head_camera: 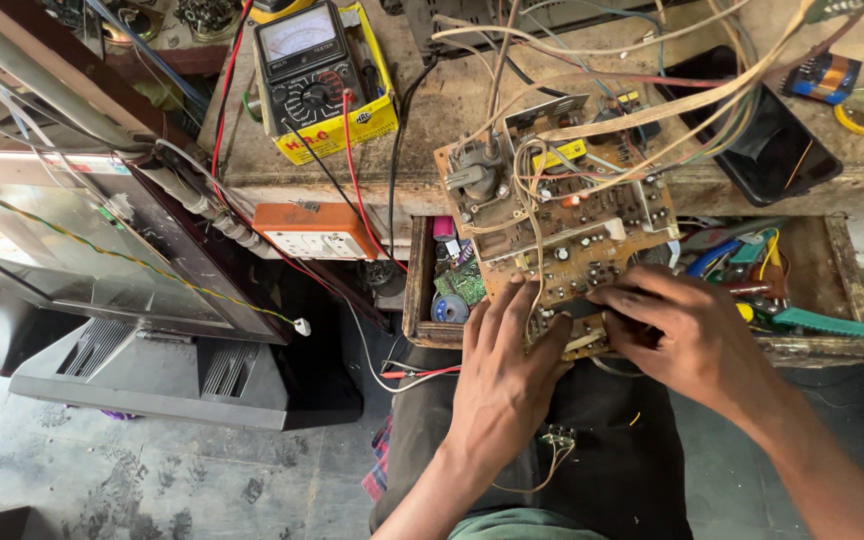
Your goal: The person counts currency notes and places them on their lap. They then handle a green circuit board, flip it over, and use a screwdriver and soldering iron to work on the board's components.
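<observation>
Where both hands meet, circuit board (pixel 562 215) rests under left hand (pixel 500 385), right hand (pixel 687 330).

Worn wooden bench (pixel 452 110): multimeter (pixel 304 65), phone (pixel 782 145).

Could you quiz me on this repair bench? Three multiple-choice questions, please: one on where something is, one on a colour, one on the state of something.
1. Where does the circuit board lie?
A. on the floor
B. over the open drawer, leaning on the bench edge
C. on top of the television

2. What colour is the case under the analog meter?
A. yellow
B. blue
C. white

3. What are the hands doing?
A. both hang free
B. one holds a cup
C. both rest on the board's near edge

Answers: B, the board spans drawer and bench; A, a yellow case surrounds the meter; C, the left hand and right hand both touch the board.
</observation>
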